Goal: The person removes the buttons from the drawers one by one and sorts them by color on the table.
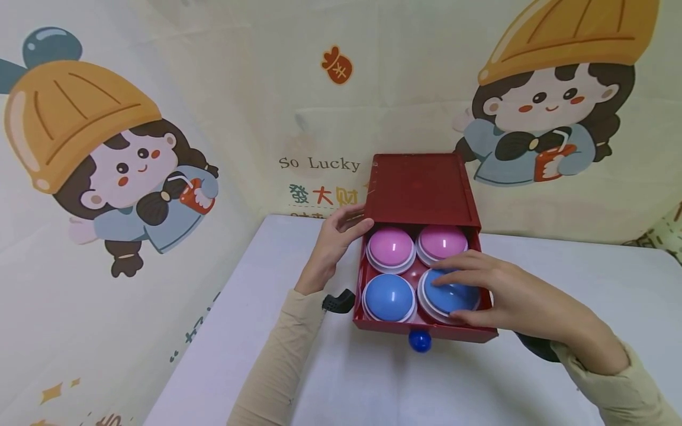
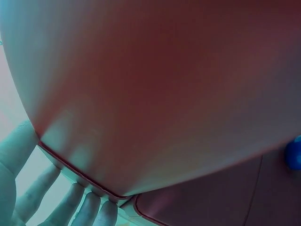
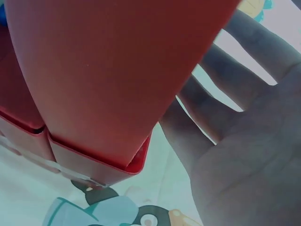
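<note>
A red box [image 1: 423,189] stands with its drawer [image 1: 380,326] pulled out toward me. Inside the drawer sit round, dome-topped pieces with white rims, like push buttons: a left pink button [image 1: 391,246], a right pink button [image 1: 443,241], a left blue button [image 1: 389,297] and a right blue button [image 1: 453,296]. My right hand [image 1: 506,290] reaches over the drawer's right wall and grips the right blue button, thumb at its near rim, fingers across its far side. My left hand [image 1: 338,239] touches the box's left side with extended fingers, seen along its edge in the left wrist view.
A round blue knob [image 1: 420,341] sticks out from the drawer front. The box rests on a white table [image 1: 240,331]. Behind it hangs a cloth backdrop [image 1: 256,77] printed with cartoon figures and lettering. Black wrist straps [image 1: 339,302] show at both wrists.
</note>
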The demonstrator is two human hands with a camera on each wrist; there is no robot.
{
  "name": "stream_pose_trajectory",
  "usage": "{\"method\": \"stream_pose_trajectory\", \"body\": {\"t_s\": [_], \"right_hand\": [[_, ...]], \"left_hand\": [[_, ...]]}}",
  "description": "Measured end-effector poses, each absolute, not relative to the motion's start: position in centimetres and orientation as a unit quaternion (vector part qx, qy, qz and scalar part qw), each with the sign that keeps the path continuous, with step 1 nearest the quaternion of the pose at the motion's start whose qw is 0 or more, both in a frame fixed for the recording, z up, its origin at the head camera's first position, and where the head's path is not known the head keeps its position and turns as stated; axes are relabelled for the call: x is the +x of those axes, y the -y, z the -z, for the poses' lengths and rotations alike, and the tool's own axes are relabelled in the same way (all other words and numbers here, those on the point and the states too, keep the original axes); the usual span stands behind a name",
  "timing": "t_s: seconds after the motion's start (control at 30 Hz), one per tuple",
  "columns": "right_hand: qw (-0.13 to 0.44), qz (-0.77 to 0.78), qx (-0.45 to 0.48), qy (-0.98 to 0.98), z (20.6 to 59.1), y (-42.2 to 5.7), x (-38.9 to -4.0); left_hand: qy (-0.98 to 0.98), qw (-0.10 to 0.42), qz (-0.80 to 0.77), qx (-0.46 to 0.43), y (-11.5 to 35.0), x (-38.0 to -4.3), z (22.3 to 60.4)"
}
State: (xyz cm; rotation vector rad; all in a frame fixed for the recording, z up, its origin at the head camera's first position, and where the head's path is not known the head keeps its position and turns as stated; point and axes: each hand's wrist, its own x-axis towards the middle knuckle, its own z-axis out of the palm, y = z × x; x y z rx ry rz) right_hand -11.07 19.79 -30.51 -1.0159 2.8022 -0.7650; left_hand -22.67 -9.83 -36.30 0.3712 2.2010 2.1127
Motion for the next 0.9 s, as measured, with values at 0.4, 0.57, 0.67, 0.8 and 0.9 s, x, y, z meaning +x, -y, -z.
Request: {"method": "stream_pose_trajectory", "body": {"t_s": [0.4, 0.57, 0.67, 0.8, 0.9], "right_hand": [[-0.029, 0.276, -0.342, -0.898, 30.0, -20.3, -10.5], [-0.068, 0.279, -0.357, -0.889, 29.8, -20.5, -10.3], [-0.080, 0.278, -0.360, -0.887, 29.7, -20.7, -10.2], [-0.091, 0.278, -0.362, -0.885, 29.5, -20.8, -10.1], [-0.095, 0.276, -0.360, -0.886, 29.4, -21.0, -10.1]], "left_hand": [[-0.718, 0.034, -0.685, 0.120, 9.8, -22.8, 36.3], [-0.721, 0.032, -0.682, 0.121, 9.9, -22.7, 36.3], [-0.720, 0.033, -0.682, 0.121, 9.9, -22.6, 36.2], [-0.719, 0.035, -0.683, 0.119, 9.8, -22.6, 36.3], [-0.719, 0.036, -0.684, 0.116, 9.8, -22.7, 36.3]]}}
